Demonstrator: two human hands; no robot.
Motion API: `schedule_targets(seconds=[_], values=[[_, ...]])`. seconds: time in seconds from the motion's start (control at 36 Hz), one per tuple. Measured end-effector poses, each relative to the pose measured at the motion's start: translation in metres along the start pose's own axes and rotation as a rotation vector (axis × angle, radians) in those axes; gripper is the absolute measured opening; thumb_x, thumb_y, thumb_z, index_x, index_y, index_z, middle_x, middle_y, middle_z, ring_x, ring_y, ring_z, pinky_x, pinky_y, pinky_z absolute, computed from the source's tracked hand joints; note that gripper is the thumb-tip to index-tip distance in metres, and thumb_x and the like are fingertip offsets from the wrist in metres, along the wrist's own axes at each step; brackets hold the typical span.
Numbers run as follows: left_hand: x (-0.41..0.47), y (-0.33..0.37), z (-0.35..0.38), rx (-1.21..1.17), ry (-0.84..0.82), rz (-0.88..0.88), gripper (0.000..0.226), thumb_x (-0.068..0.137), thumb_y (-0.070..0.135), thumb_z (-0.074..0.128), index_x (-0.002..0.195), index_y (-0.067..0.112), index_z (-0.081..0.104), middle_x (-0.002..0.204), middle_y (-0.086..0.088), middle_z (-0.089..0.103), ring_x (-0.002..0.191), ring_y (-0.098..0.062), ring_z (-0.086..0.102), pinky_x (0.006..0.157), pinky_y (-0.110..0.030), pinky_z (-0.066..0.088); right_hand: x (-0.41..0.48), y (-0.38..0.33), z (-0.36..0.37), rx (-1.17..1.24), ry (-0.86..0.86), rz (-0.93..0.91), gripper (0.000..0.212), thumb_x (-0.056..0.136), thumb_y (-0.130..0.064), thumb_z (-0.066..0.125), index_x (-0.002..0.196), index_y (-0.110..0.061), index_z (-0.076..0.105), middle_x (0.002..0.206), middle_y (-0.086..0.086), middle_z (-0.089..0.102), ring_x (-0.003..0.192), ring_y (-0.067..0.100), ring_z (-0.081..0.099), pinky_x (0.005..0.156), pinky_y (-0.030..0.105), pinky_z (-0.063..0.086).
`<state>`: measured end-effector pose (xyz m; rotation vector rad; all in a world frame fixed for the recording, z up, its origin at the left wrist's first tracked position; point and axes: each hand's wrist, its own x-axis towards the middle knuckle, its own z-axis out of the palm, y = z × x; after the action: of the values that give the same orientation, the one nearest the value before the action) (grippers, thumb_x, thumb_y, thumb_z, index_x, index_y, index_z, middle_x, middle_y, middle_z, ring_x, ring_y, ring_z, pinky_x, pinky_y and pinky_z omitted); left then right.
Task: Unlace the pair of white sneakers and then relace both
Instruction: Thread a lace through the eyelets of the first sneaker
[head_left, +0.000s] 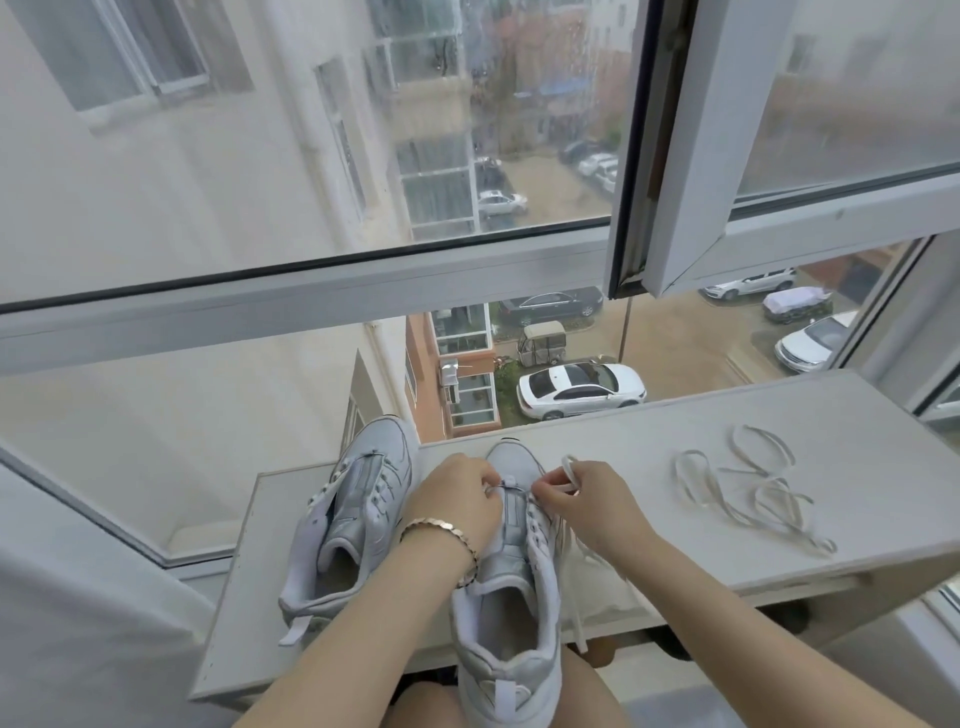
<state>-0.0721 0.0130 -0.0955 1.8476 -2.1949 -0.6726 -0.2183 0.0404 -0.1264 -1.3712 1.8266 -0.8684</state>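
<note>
- Two white sneakers sit on one pale board (649, 431) below the window, both with toes pointing to 12 o'clock.
- The first sneaker (345, 525) lies at 9 o'clock of the hands. It has no lace in it, and its tongue is laid open.
- The second sneaker (511, 587) is between the two hands. Its heel hangs past the board's near edge at 6 o'clock (over the person's lap).
- There are two laces. The loose lace (766, 488) lies tangled on the board at 3 o'clock of the hands, well apart from both shoes. The threaded lace (570, 467) crosses the eyelets nearest the toe of the second sneaker.
- The left hand (457, 501) has its fingers curled and pinches the threaded lace at the shoe's left eyelet row. One bracelet (441, 530) circles its wrist.
- The right hand (589, 501) pinches the same lace at the right row. A loop stands above its fingers toward 12 o'clock, and a tail hangs down the shoe's side toward 6.
</note>
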Motion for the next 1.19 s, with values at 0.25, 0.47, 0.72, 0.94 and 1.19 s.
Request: schedule_targets(seconds=[0.25, 0.47, 0.72, 0.94, 1.19], values=[[0.011, 0.002, 0.006, -0.085, 0.053, 0.006, 0.01, 0.086, 0.026, 0.062, 0.089, 0.026, 0.071, 0.092, 0.006, 0.064, 0.09, -0.015, 0.059, 0.079, -0.025, 0.047, 0.004, -0.008, -0.001, -0.301, -0.061, -0.053, 0.022, 0.092, -0.022, 0.05, 0.089, -0.002, 0.058, 0.093, 0.011, 0.065, 0.09, 0.027, 0.059, 0.072, 0.033, 0.043], [0.012, -0.001, 0.007, -0.081, 0.079, 0.036, 0.016, 0.088, 0.021, 0.058, 0.086, 0.021, 0.074, 0.092, 0.004, 0.07, 0.087, -0.014, 0.061, 0.072, -0.02, 0.043, 0.003, -0.01, 0.01, -0.271, -0.002, -0.047, 0.023, 0.095, -0.023, 0.048, 0.09, -0.004, 0.059, 0.095, 0.013, 0.065, 0.092, 0.028, 0.058, 0.073, 0.031, 0.041], [0.012, 0.002, 0.007, -0.036, 0.065, 0.01, 0.016, 0.09, 0.024, 0.057, 0.089, 0.024, 0.073, 0.094, 0.005, 0.069, 0.089, -0.017, 0.062, 0.078, -0.028, 0.05, 0.006, -0.012, 0.008, -0.452, -0.026, -0.103, 0.035, 0.095, -0.023, 0.044, 0.062, -0.021, 0.03, 0.098, 0.01, 0.062, 0.092, 0.029, 0.058, 0.068, 0.03, 0.04], [0.013, 0.002, 0.008, -0.037, 0.063, -0.01, 0.017, 0.09, 0.025, 0.057, 0.091, 0.025, 0.073, 0.096, 0.005, 0.07, 0.09, -0.017, 0.062, 0.077, -0.027, 0.05, 0.009, -0.016, 0.01, -0.553, -0.055, -0.133, 0.034, 0.096, -0.024, 0.041, 0.065, -0.019, 0.028, 0.098, 0.01, 0.055, 0.092, 0.028, 0.056, 0.063, 0.027, 0.03], [0.013, -0.007, 0.01, -0.252, 0.086, -0.028, 0.011, 0.084, 0.019, 0.064, 0.087, 0.02, 0.075, 0.09, 0.004, 0.071, 0.086, -0.014, 0.063, 0.076, -0.021, 0.045, 0.012, -0.013, 0.017, -0.001, -0.033, 0.179, 0.036, 0.087, -0.009, 0.049, 0.053, -0.014, 0.038, 0.051, 0.0, 0.04, 0.054, 0.019, 0.04, 0.048, 0.024, 0.028]])
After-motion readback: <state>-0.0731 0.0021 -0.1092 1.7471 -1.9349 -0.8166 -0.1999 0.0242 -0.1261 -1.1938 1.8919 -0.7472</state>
